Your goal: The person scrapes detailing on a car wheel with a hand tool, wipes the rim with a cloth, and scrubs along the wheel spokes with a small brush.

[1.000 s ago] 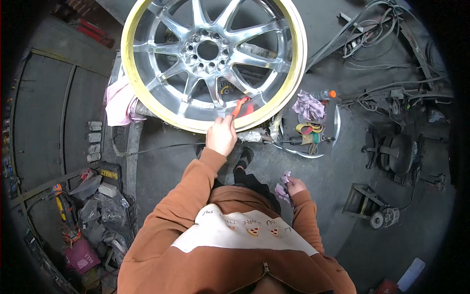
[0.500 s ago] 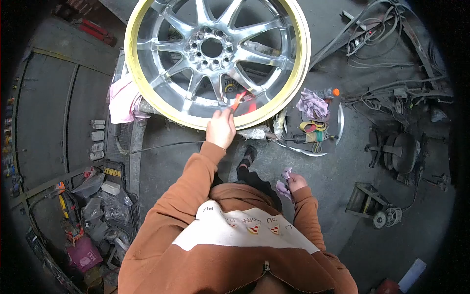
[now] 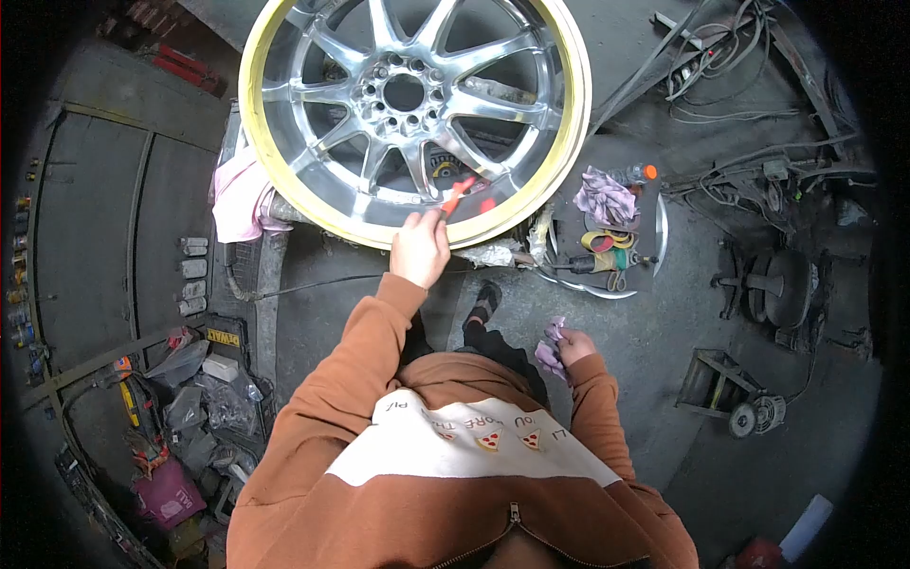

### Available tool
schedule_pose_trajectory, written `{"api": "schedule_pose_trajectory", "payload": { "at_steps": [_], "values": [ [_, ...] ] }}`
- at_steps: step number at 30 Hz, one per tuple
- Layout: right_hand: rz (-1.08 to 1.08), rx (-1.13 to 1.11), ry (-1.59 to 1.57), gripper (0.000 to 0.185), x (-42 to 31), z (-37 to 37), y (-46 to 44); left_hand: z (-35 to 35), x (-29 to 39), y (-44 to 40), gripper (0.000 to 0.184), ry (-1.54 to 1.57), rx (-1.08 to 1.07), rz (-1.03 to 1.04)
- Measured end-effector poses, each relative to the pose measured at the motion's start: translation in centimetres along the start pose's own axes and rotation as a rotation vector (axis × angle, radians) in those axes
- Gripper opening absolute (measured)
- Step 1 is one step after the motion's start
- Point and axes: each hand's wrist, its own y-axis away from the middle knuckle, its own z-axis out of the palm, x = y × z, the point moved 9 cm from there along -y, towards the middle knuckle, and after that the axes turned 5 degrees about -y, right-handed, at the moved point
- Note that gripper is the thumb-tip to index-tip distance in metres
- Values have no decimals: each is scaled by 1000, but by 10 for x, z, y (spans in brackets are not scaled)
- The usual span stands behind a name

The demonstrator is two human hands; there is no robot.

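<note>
A polished alloy wheel rim [image 3: 503, 106] with yellow tape around its edge lies face up on a support in front of me. My left hand [image 3: 420, 250] is closed at the near edge of the rim, holding a slim red-orange tool [image 3: 455, 199]. The tool's forked-looking tip is at the base of a near spoke; its exact kind is unclear. A red reflection shows beside it in the metal. Down at my right side, my right hand [image 3: 575, 347] is closed on a crumpled light purple cloth [image 3: 550, 354], away from the wheel.
Right of the wheel, a small stand [image 3: 648, 248] bears another purple cloth [image 3: 607, 197], an orange-capped bottle [image 3: 637, 174] and a green power tool [image 3: 614, 260]. A pink cloth [image 3: 242, 194] hangs at left. Cables [image 3: 730, 66] and a stool [image 3: 789, 289] lie farther right.
The view has shifted slightly. The left hand and red-orange tool stay at nearly the same spot on the wheel. The right hand still holds the purple cloth low.
</note>
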Motion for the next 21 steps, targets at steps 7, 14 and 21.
{"api": "schedule_pose_trajectory", "payload": {
  "at_steps": [7, 14, 21],
  "values": [
    [-12, -19, -6, 34, 12, 9, -11, -10, -11, 4, 12, -133, -34, -58],
    [-7, -45, -39, 35, 11, 24, -14, -3, -15, 2, 13, -157, -64, -28],
    [-63, -5, -29, 35, 4, 15, -13, 0, -11, 8, 9, -243, -137, -82]
  ]
}}
